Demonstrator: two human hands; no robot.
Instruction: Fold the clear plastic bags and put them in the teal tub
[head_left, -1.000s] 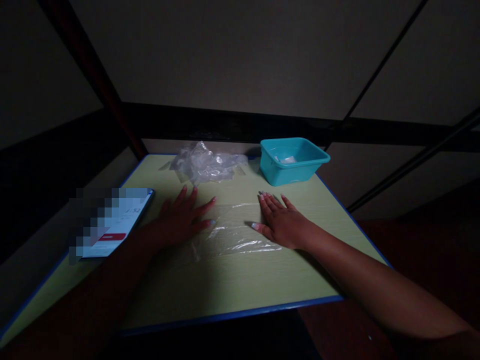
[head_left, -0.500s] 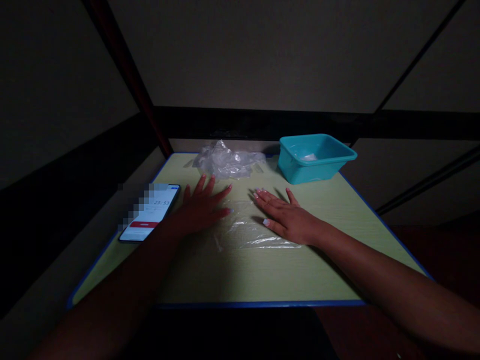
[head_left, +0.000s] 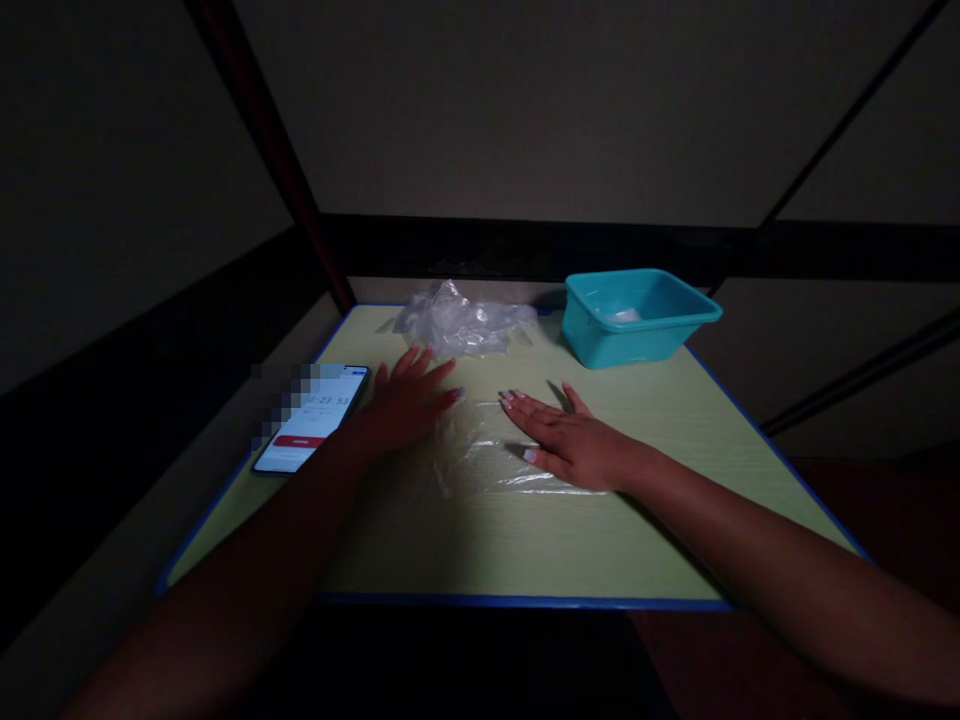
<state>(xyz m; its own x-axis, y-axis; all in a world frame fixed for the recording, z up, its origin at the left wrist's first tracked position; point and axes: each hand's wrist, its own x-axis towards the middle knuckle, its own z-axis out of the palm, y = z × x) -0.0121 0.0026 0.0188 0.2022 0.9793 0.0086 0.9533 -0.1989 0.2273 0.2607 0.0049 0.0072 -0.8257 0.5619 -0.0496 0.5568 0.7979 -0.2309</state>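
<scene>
A clear plastic bag lies spread out, slightly wrinkled, on the pale yellow-green table in front of me. My right hand rests palm down on its right part, fingers stretched out towards the left. At the far left corner of the bag is my left hand, palm down with fingers spread; in the dim light I cannot tell how firmly it touches the plastic. Neither hand grips anything. Beyond my left fingertips sits a crumpled heap of clear plastic bags.
A turquoise plastic basin stands at the table's back right corner, with something pale inside. On the left, a phone with a lit screen lies close to my left forearm. The table has a blue edge, and a wall rises behind it.
My left hand has moved slightly away from me, towards the bag's far edge. My right hand has slid a little to the left over the plastic. The view has shifted slightly.
</scene>
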